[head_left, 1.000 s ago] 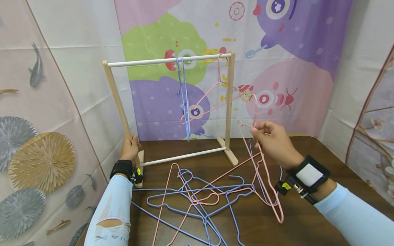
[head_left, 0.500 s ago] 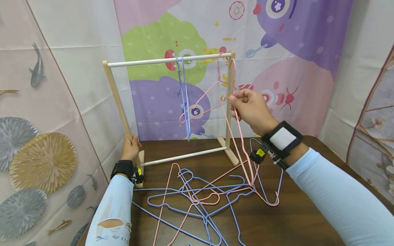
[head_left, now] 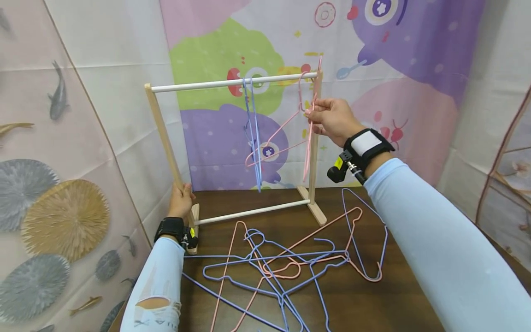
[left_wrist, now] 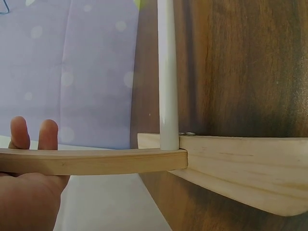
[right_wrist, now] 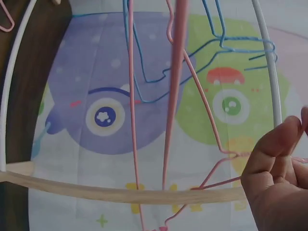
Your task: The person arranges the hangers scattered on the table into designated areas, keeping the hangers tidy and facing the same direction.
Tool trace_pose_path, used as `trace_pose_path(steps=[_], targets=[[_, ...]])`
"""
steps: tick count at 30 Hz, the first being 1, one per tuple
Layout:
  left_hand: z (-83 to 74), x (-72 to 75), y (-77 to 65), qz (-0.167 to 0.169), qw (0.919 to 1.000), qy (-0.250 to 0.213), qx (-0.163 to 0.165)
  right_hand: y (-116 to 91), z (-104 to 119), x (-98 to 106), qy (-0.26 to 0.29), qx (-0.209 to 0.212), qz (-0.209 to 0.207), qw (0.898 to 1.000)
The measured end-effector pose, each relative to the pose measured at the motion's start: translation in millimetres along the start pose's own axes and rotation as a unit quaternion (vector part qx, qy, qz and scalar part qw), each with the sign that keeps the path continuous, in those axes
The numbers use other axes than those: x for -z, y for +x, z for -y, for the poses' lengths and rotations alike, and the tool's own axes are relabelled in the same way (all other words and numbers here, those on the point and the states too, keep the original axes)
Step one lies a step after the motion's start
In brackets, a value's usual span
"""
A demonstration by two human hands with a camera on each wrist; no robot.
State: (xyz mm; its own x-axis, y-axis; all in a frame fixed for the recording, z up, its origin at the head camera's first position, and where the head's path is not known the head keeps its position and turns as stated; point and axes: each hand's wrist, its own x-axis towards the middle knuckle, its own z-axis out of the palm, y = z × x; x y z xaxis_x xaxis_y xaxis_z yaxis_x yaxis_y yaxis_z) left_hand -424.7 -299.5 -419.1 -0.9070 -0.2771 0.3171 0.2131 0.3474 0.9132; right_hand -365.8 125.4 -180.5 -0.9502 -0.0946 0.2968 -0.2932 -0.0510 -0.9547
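Observation:
My left hand (head_left: 181,201) grips the left wooden post (head_left: 163,133) of a small clothes rack, low down near its foot; in the left wrist view the fingers (left_wrist: 48,134) wrap around that post (left_wrist: 96,162). At the rack's right end, my right hand (head_left: 333,120) pinches a pink hanger (head_left: 309,157) below its hook, seen nearly edge-on. Its hook rises above the end of the white top bar (head_left: 199,86); whether they touch I cannot tell. Another pink hanger (head_left: 286,123) hangs just left of it. Blue hangers (head_left: 256,138) hang mid-bar.
Several blue hangers (head_left: 234,302) and pink hangers (head_left: 227,269) lie tangled on the brown table before the rack. A blue hanger (head_left: 386,242) lies at the right of the pile. Behind the rack hangs a cartoon-print cloth (head_left: 406,110), and patterned panels flank both sides.
My right hand has lifted the pink hanger up and left from above the table to the bar's right end, turning it edge-on. The left hand has kept its grip on the post.

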Motion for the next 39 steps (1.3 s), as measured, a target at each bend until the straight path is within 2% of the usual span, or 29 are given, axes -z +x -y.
trace_pose_path(steps=[5, 9, 12, 18, 24, 31, 34, 39], targets=[[-2.4, -3.6, 0.8, 0.003, 1.0, 0.003, -0.005, 5.6, 1.1, 7.5, -0.002, -0.029, 0.035, 0.999], [-3.7, -6.9, 2.6, 0.0, 1.0, 0.001, -0.006, 9.2, -0.6, 11.7, 0.011, -0.041, 0.034, 0.999], [-2.1, -7.9, 3.2, 0.002, 1.0, -0.004, -0.002, 12.7, -5.4, 13.5, 0.035, -0.044, 0.018, 0.998], [0.5, -8.8, 3.7, 0.006, 0.9997, -0.022, 0.01, 18.3, -12.8, 13.5, 0.05, -0.025, -0.009, 0.998], [-0.4, -8.2, 4.0, 0.005, 1.0, -0.006, -0.004, 23.9, -11.5, 7.8, 0.054, -0.005, -0.042, 0.998], [-0.8, -9.3, 4.6, 0.0, 0.9999, 0.005, -0.012, 27.7, -4.4, 6.3, 0.107, 0.008, -0.035, 0.994], [0.6, -9.3, 5.2, -0.002, 0.9999, 0.0, -0.015, 27.8, -5.8, 6.1, 0.094, -0.008, -0.026, 0.995], [1.6, -9.1, 6.8, -0.005, 0.9999, -0.006, -0.014, 26.8, -18.2, 9.6, 0.041, -0.036, -0.003, 0.998]])
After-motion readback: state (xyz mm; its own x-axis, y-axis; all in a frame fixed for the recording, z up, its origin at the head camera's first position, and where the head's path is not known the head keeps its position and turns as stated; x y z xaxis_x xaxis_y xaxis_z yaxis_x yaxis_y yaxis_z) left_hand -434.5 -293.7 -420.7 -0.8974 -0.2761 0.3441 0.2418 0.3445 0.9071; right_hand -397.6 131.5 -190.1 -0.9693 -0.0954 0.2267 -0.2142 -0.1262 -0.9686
